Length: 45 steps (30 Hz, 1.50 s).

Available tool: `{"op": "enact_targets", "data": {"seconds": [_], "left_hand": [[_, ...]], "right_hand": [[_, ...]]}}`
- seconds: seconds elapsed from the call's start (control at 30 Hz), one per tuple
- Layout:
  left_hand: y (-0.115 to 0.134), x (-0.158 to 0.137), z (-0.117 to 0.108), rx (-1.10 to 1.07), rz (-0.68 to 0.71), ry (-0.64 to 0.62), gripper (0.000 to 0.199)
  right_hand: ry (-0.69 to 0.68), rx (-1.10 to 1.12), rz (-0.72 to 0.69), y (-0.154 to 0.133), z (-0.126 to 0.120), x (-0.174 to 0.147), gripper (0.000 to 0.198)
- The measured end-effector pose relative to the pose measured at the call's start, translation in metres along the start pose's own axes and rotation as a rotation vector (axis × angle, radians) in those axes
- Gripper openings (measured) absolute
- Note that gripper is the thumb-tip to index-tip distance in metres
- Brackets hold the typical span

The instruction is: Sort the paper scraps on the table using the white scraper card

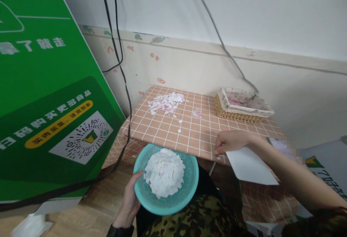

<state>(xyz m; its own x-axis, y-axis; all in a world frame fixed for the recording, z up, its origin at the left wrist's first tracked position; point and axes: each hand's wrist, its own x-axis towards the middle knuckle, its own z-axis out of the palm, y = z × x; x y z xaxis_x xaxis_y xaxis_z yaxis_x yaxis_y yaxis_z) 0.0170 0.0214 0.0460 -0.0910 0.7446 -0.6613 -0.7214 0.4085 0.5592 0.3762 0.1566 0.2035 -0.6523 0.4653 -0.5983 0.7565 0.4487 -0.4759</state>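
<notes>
A low counter (189, 128) covered in a terracotta tile-pattern cloth with white grid lines stands against a pale wall, whose lower band carries faded leaf and fish motifs. Dark cables (119, 49) hang down the wall and run across a wooden floor (89, 211). A large green sign board (46, 96), printed with white characters, a yellow label and a QR code, leans in on the left side.

At the far right of the counter sits a woven wicker basket (238, 114) with a speckled fabric liner — something pink lies inside. A loose heap of torn paper scraps (166, 103), white with pink flecks, lies on the far left part of the counter, with a few stray bits scattered nearer the middle.

Below the near edge of the counter, the left hand (130, 200) holds a teal plastic colander (170, 200) by its rim, its grip closed there with the thumb over the edge. The colander is round and finely slotted, and carries a mound of white paper shreds (165, 172) — some faintly marked pink. The right hand (230, 142) rests at the near edge of the counter, its fingers curled at the cloth's border; whether it pinches anything cannot be told. A white sheet (249, 168) lies just below it. Camouflage clothing (195, 219) shows underneath.
</notes>
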Motion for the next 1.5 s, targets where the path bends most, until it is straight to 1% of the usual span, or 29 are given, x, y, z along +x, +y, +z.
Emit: {"op": "enact_targets", "data": {"seconds": [0.07,0.13,0.23,0.27,0.3,0.33,0.37,0.4,0.47,0.53,0.57,0.6,0.63,0.67,0.73,0.77,0.83,0.9,0.93,1.0,1.07,1.1,1.17,1.23,1.3,1.4,1.5], "left_hand": [[0.000,-0.001,0.001,0.004,0.003,0.009,0.014],[0.001,-0.001,0.002,0.008,0.007,0.017,0.013],[0.002,-0.002,0.002,0.003,0.021,0.026,0.011],[0.002,-0.002,0.002,0.002,0.023,0.025,0.011],[0.002,-0.002,0.002,0.002,0.024,0.023,0.011],[0.002,-0.002,0.002,0.004,0.024,0.020,0.011],[0.001,-0.002,0.002,0.006,0.024,0.016,0.011],[0.001,-0.002,0.002,0.008,0.025,0.011,0.011],[0.000,-0.002,0.002,0.013,0.028,0.008,0.013],[0.000,-0.001,0.003,0.022,0.031,0.013,0.014],[0.000,-0.001,0.003,0.027,0.032,0.020,0.015],[0.000,-0.001,0.002,0.030,0.033,0.028,0.015],[0.000,-0.002,0.001,0.032,0.034,0.034,0.016],[0.000,-0.001,0.000,0.031,0.033,0.036,0.016],[-0.001,0.000,-0.002,0.025,0.029,0.032,0.017],[-0.002,0.000,-0.004,0.022,0.029,0.026,0.018],[-0.004,0.003,-0.007,0.015,0.033,0.019,0.018],[-0.006,0.006,-0.009,0.008,0.040,0.023,0.018],[-0.007,0.007,-0.009,0.005,0.042,0.024,0.018],[-0.010,0.010,-0.010,0.002,0.043,0.022,0.017],[-0.011,0.011,-0.010,0.004,0.043,0.019,0.016],[-0.012,0.011,-0.010,0.006,0.040,0.020,0.015],[-0.012,0.010,-0.010,0.007,0.036,0.024,0.014],[-0.011,0.008,-0.010,0.004,0.034,0.027,0.014],[-0.011,0.005,-0.010,0.003,0.031,0.027,0.014],[-0.009,0.001,-0.010,0.013,0.029,0.036,0.014],[-0.007,0.000,-0.009,0.003,0.029,0.032,0.015]], "right_hand": [[-0.067,-0.028,-0.005,0.000,0.011,-0.006,0.040],[-0.096,-0.049,-0.012,-0.001,0.018,-0.014,0.041],[-0.060,0.023,-0.015,-0.001,0.013,-0.024,0.041],[-0.025,0.064,-0.010,0.000,0.009,-0.026,0.041],[0.039,0.098,0.001,0.002,0.003,-0.025,0.042],[0.147,0.120,0.025,0.003,-0.002,-0.023,0.043],[0.301,0.134,0.063,0.005,-0.006,-0.018,0.045],[0.494,0.140,0.113,0.006,-0.010,-0.011,0.048],[0.950,0.127,0.251,0.006,-0.014,0.006,0.054],[1.371,0.060,0.400,0.003,-0.012,0.025,0.056],[1.535,0.029,0.472,0.001,-0.008,0.033,0.057],[1.652,0.004,0.538,-0.001,-0.004,0.040,0.057],[1.723,-0.012,0.597,-0.003,0.003,0.045,0.056],[1.751,-0.020,0.635,-0.005,0.010,0.050,0.055],[1.710,-0.047,0.638,-0.009,0.028,0.056,0.050],[1.665,-0.068,0.590,-0.010,0.038,0.057,0.046],[1.572,-0.118,0.451,-0.013,0.055,0.058,0.037],[1.496,-0.145,0.326,-0.015,0.065,0.056,0.033],[1.475,-0.144,0.297,-0.015,0.066,0.055,0.032],[1.468,-0.120,0.306,-0.016,0.063,0.055,0.034],[1.481,-0.091,0.325,-0.015,0.052,0.060,0.036],[1.485,-0.081,0.311,-0.015,0.044,0.065,0.037],[1.479,-0.074,0.213,-0.015,0.029,0.079,0.037],[1.442,-0.090,0.129,-0.017,0.016,0.095,0.036],[1.418,-0.133,0.104,-0.021,0.006,0.109,0.035],[1.367,-0.212,0.095,-0.026,0.001,0.120,0.034],[1.278,-0.231,0.079,-0.029,0.004,0.118,0.033]]}}
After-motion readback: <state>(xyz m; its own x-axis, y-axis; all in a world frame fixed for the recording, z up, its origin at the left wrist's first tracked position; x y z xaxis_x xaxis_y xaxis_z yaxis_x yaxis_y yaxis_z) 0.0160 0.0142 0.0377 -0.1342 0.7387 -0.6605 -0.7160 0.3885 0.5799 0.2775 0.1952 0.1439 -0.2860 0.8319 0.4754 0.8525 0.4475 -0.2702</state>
